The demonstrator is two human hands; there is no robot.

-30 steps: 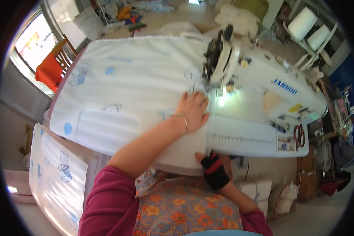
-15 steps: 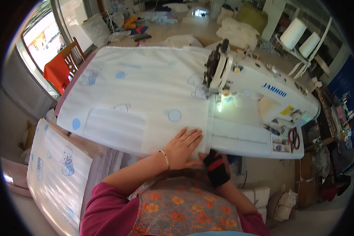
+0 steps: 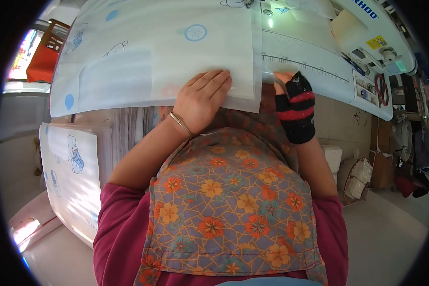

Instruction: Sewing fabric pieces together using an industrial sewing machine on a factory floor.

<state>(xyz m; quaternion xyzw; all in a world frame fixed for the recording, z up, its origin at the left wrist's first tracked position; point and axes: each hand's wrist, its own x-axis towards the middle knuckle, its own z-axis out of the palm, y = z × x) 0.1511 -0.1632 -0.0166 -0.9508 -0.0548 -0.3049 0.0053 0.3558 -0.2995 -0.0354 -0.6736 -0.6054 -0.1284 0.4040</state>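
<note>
My left hand lies flat, fingers stretched out, near the front right corner of a large white sheet printed with blue dots and bear drawings. Its material looks thin and slightly see-through, and it hangs a little over the table's front edge. My right hand wears a black fingerless glove with red stripes. It is at the table edge, just right of the sheet and apart from it. Its thumb and fingertips point left with a gap between them, and I see nothing held there. A white sewing machine stands at the upper right.
A ruler scale runs along the machine bed. Red-handled scissors lie beside a small parts tray at its right end. Another printed sheet hangs at the lower left. An orange-red cloth covers a chair at the upper left.
My view has tipped down toward my apron. My right hand has come away from the sheet's corner to the right. My left hand stays flat on the sheet.
</note>
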